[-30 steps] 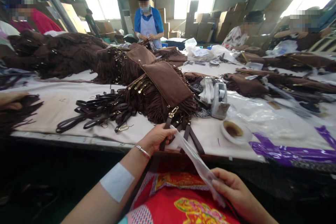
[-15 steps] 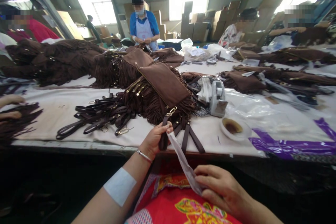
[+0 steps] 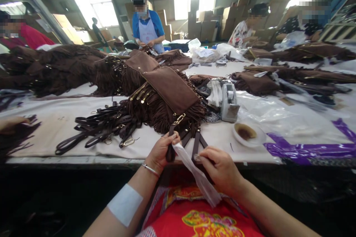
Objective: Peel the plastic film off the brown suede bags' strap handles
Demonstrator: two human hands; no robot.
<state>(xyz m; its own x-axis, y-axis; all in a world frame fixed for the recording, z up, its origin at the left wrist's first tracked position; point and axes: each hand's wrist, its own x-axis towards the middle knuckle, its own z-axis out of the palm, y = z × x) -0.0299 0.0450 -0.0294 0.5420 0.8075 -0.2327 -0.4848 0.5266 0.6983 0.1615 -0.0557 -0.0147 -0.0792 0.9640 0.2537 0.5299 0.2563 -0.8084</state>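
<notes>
My left hand point(image 3: 164, 149) is closed around the dark brown wrist strap point(image 3: 170, 152) and one end of a thin white wrapping strip point(image 3: 196, 170). The strip slants down over my lap with its lower end loose. A gold clasp point(image 3: 179, 119) joins the strap to a brown fringed pouch point(image 3: 174, 89), which lies on a stack of similar pouches. My right hand point(image 3: 219, 166) is just right of the strip, fingers curled and tips pinched in front of another hanging strap point(image 3: 196, 142). What is between those fingertips, if anything, is too small to make out.
Loose dark straps point(image 3: 105, 126) lie to the left. On the right stand a tape dispenser point(image 3: 229, 103) and a white bowl point(image 3: 247, 135) with brown stuff inside. Purple tape point(image 3: 306, 152) runs along the table edge. A co-worker's hand point(image 3: 12, 124) is at far left; a person point(image 3: 148, 26) stands opposite.
My right hand has let go of the strip's lower end and moved up and left toward the straps. The strip's end now hangs free and spread. My left hand keeps its hold.
</notes>
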